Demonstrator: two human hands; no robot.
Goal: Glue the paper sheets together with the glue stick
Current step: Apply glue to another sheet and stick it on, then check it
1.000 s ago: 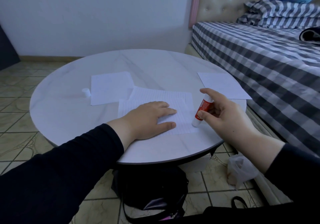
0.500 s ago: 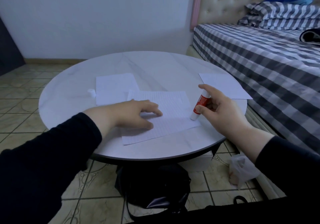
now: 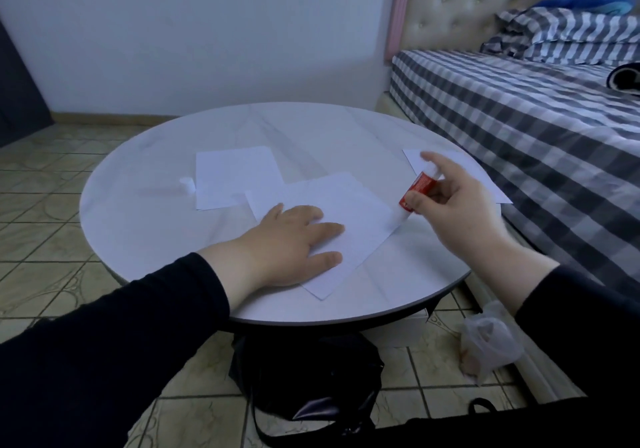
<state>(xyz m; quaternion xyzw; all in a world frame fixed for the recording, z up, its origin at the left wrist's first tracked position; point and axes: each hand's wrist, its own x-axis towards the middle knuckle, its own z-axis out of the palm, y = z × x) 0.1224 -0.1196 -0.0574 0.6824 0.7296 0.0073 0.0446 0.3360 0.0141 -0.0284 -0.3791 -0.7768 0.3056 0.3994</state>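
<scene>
Red-and-white glue stick [image 3: 416,192] tilts in the right hand's [image 3: 457,212] pinch, tip at the lined white paper sheet's [image 3: 349,219] right corner; left hand [image 3: 291,243] presses it flat, fingers straight.

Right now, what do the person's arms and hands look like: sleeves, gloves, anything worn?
Both arms wear long dark sleeves, black or very dark navy, plain with no visible markings, ending at the wrists. The left hand and right hand are bare: no gloves, and no rings or watch that I can make out.
</scene>
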